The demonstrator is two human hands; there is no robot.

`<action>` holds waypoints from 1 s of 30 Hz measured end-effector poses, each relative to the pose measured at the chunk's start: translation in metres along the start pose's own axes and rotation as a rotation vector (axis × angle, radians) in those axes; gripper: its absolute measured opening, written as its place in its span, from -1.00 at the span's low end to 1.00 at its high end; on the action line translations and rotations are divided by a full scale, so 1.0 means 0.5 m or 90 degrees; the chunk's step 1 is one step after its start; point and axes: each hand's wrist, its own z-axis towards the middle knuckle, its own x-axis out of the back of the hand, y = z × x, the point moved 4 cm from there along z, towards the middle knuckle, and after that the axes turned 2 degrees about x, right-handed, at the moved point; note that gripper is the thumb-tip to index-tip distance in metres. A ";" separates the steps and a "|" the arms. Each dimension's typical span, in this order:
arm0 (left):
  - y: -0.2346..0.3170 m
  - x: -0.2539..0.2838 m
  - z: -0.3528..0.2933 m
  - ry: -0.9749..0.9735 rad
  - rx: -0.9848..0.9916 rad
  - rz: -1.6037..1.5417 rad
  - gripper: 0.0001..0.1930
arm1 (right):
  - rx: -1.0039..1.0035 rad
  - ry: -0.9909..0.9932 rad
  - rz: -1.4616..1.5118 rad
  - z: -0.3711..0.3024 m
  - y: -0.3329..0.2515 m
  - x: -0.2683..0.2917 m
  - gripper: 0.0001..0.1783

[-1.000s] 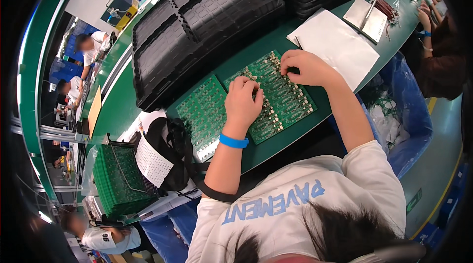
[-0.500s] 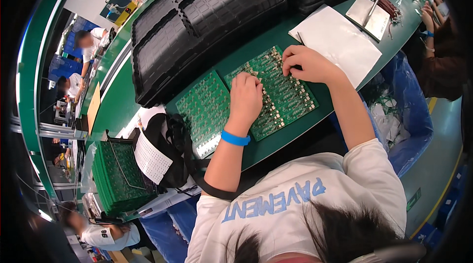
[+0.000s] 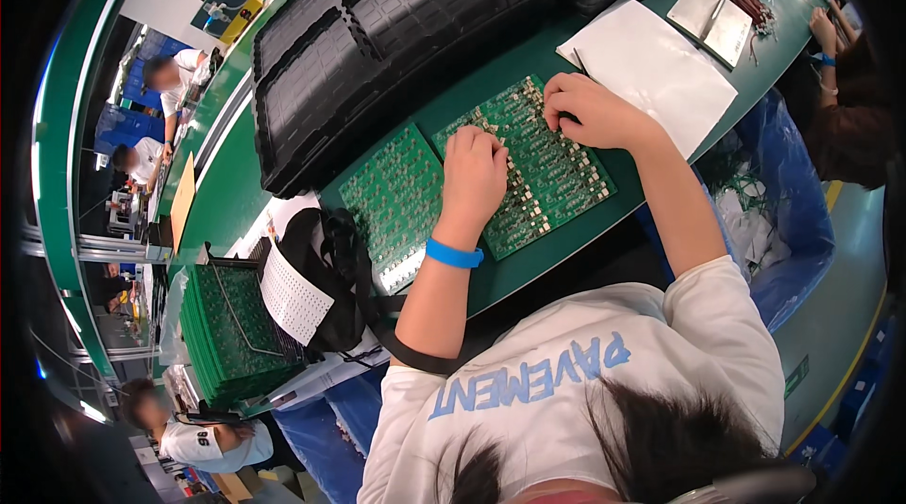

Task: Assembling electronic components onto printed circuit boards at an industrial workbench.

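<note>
Two green circuit boards lie side by side on the green bench. The right circuit board (image 3: 557,185) carries rows of small pale parts; the left circuit board (image 3: 392,207) lies beside it. My left hand (image 3: 475,174), wearing a blue wristband (image 3: 454,254), rests over the right board's left half. Its fingers are closed and bent downward, their tips partly hidden. At that board's far right edge is my right hand (image 3: 590,112), its fingers curled toward the thumb near a row of pale parts. Whatever either hand pinches is too small or hidden to make out.
Black trays (image 3: 396,23) stand behind the boards. White paper (image 3: 651,75) and a metal plate (image 3: 710,23) lie to the right. A blue-lined bin (image 3: 788,221) stands beside the bench. At left are stacked green boards (image 3: 222,334) and a black strap (image 3: 344,268). Other people work nearby.
Both hands stay over the right board with only small shifts of the fingers. The whole view has moved slightly. At lower left, a person's posture has changed a little.
</note>
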 end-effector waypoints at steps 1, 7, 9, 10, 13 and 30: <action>-0.001 -0.003 0.000 0.001 -0.009 0.001 -0.89 | 0.006 0.005 -0.001 0.000 0.002 0.000 -0.87; -0.008 -0.009 0.000 0.010 -0.058 0.000 -0.86 | -0.016 -0.016 0.011 0.002 -0.002 0.005 -0.89; -0.010 -0.006 0.000 0.013 -0.063 -0.010 -0.85 | -0.011 -0.027 0.005 0.002 0.007 0.002 -0.88; -0.013 -0.002 0.001 0.016 -0.041 -0.029 -0.84 | -0.006 -0.038 -0.003 0.001 0.009 0.000 -0.87; -0.004 0.010 0.005 0.021 -0.022 -0.060 -0.82 | -0.009 -0.042 -0.001 0.000 0.008 0.003 -0.87; 0.011 -0.001 -0.002 -0.011 -0.018 0.049 -0.91 | -0.005 -0.002 0.076 0.000 0.003 0.006 -0.86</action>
